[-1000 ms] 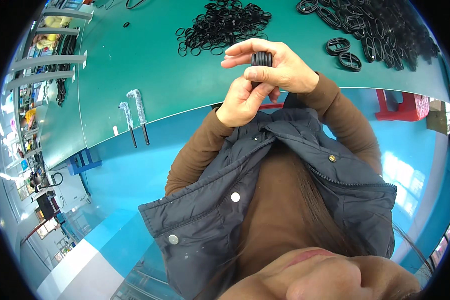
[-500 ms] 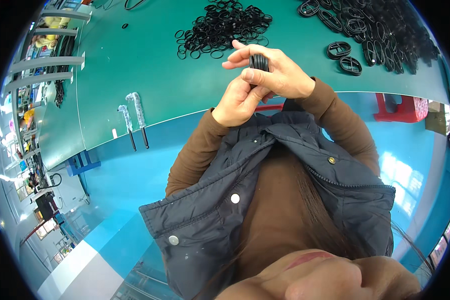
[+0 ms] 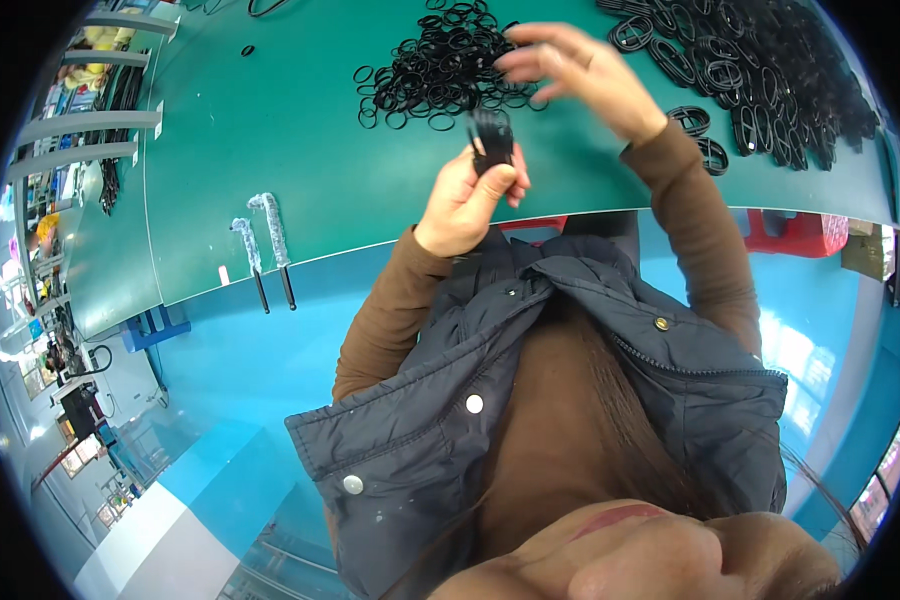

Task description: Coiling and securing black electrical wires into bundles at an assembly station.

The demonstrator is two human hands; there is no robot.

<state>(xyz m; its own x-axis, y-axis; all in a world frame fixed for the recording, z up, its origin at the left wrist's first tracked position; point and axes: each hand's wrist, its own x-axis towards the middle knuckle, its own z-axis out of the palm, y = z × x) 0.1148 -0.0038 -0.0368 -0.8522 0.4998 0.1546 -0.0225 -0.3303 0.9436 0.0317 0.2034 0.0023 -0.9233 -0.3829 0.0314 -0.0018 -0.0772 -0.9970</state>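
Since the earlier frame, the right hand [image 3: 570,70] has left the black part [image 3: 492,140] and reaches, fingers spread, over the pile of black rings [image 3: 440,60] on the table [image 3: 270,150]. Just below that pile, the left hand [image 3: 465,200] grips the part.

View: single head-worn wide fisheye camera, aimed steeply downward and forward. Near field: wearer's padded dark jacket [image 3: 530,400], filling the lower centre. Middle field: flat green worktable [image 3: 270,170], straight edges bowed toward the rim. Periphery: glossy blue floor [image 3: 240,400]. No second view.
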